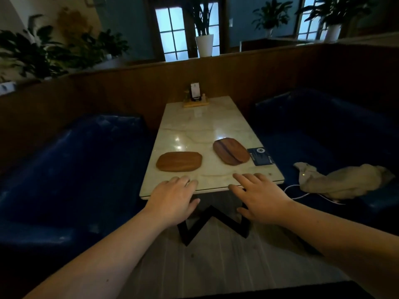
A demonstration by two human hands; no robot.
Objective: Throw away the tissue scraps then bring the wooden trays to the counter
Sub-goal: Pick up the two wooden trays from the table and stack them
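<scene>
Two flat wooden trays lie on the pale marble table [205, 126]. The lighter tray [179, 161] is near the front left; the darker tray [231, 153], with a dark stripe, sits to its right, angled. My left hand [172, 197] hovers at the table's front edge just below the lighter tray, fingers apart, holding nothing. My right hand [259, 197] reaches over the front edge below the darker tray, also empty with fingers spread. I see no tissue scraps on the table.
Blue booth seats flank the table, left seat [75, 169] and right seat [323, 137]. A beige cloth [341, 182] with a white cable lies on the right seat. A blue card [260, 156] sits at the table's right edge; a wooden condiment holder [196, 99] stands at the far end.
</scene>
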